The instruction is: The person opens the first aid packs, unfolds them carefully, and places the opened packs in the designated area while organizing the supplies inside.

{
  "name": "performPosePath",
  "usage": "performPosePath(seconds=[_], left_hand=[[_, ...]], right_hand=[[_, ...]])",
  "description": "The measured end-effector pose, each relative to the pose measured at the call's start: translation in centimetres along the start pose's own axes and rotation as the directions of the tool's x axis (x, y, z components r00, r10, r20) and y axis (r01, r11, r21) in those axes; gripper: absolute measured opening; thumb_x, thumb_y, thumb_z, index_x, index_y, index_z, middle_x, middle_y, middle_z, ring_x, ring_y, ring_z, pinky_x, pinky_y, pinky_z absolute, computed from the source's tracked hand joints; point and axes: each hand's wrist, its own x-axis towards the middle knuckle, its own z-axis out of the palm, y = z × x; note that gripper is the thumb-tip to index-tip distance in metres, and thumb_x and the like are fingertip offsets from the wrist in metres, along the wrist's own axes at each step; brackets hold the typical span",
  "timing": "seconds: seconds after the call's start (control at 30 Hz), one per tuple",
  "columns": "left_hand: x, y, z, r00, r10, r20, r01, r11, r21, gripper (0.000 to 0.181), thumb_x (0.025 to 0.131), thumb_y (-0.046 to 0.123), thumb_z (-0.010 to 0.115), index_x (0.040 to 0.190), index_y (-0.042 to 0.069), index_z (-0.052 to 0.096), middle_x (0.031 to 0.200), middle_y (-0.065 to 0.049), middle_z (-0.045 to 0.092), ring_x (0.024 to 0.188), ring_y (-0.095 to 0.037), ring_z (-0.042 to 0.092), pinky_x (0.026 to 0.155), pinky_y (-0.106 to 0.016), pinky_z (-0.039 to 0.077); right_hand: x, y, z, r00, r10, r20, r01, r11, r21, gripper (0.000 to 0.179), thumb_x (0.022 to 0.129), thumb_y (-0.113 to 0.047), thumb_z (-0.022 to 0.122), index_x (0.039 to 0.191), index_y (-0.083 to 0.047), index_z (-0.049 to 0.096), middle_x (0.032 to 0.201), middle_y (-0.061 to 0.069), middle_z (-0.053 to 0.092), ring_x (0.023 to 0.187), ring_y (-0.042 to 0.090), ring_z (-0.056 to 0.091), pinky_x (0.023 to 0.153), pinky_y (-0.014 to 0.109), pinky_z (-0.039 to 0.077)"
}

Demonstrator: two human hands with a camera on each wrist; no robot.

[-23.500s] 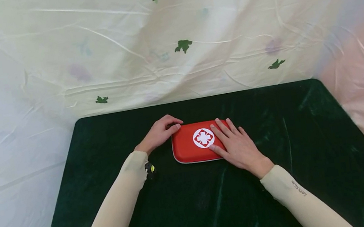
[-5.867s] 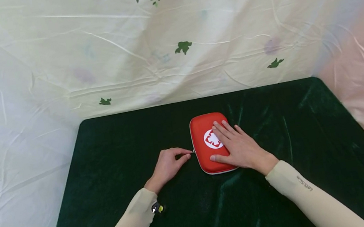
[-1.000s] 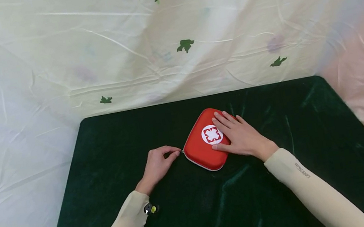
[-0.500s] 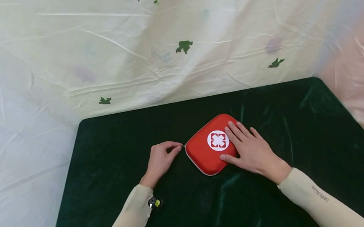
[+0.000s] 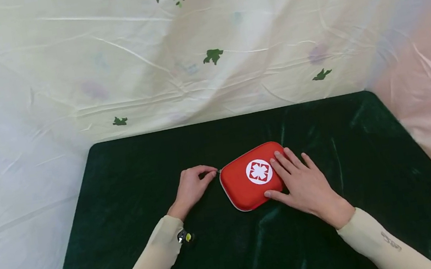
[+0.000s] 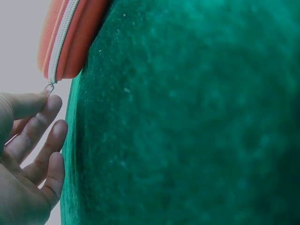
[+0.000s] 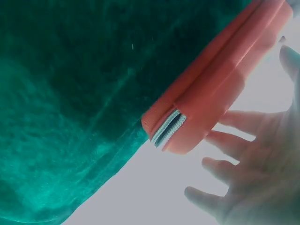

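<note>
Near the middle of the dark green tabletop (image 5: pixel 141 163), rather toward its far edge, a red first-aid case (image 5: pixel 239 188) lies flat with its white cross emblem (image 5: pixel 259 171) facing up, turned so that its right end points toward the tabletop's far right corner. At the case's far left corner, the left hand (image 5: pixel 194 186) pinches the small metal zipper pull (image 6: pixel 48 89) between thumb and index finger; in the left wrist view, its other three fingers are loosely bent and clear of the case. The right hand (image 5: pixel 307 186) is spread, fingers straight, its fingertips resting on the right end of the case. As for progress, the zip work looks partway: the lid lies down and the zipper (image 6: pixel 61 42) runs as one pale band up to the slider, apparently meshed, while in the right wrist view two rows of zipper teeth (image 7: pixel 176 129) stand apart with a dark gap between. So some of the zipper's run seems left, though whether the case is being fastened or unfastened cannot be told from this moment, and its contents are hidden.
</note>
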Motion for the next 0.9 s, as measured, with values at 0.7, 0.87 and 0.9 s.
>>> performPosePath(seconds=[0.7,0.87,0.9], left_hand=[[-0.2,-0.6,0.1,1.000,0.001,0.017,-0.001,1.000,0.002,0.015,0.099,0.016,0.072,0.111,0.015,0.080,0.109,0.001,0.078,0.097,-0.016,0.068,0.095,-0.045,0.055],[-0.3,-0.6,-0.1,1.000,0.010,0.018,-0.010,1.000,0.013,0.015,0.099,0.015,0.072,0.111,0.015,0.080,0.108,0.001,0.078,0.095,-0.015,0.067,0.094,-0.045,0.056],[-0.4,-0.6,-0.1,1.000,0.009,0.017,-0.009,1.000,0.019,0.014,0.099,0.015,0.072,0.110,0.015,0.080,0.108,0.001,0.078,0.095,-0.015,0.067,0.094,-0.044,0.056]], right_hand=[[4.5,-0.1,1.2,0.980,-0.173,0.101,0.162,0.981,0.107,0.100,0.086,-0.084,0.050,0.166,-0.031,0.024,0.174,-0.002,0.011,0.158,0.034,0.008,0.123,0.065,0.005],[4.6,-0.2,1.4,0.983,-0.154,0.101,0.144,0.984,0.100,0.100,0.086,-0.085,0.050,0.166,-0.031,0.025,0.174,-0.002,0.012,0.158,0.033,0.007,0.123,0.064,0.003],[4.6,-0.2,1.5,0.983,-0.152,0.101,0.141,0.985,0.101,0.100,0.086,-0.085,0.050,0.166,-0.031,0.025,0.174,-0.002,0.013,0.158,0.033,0.007,0.123,0.064,0.003]])
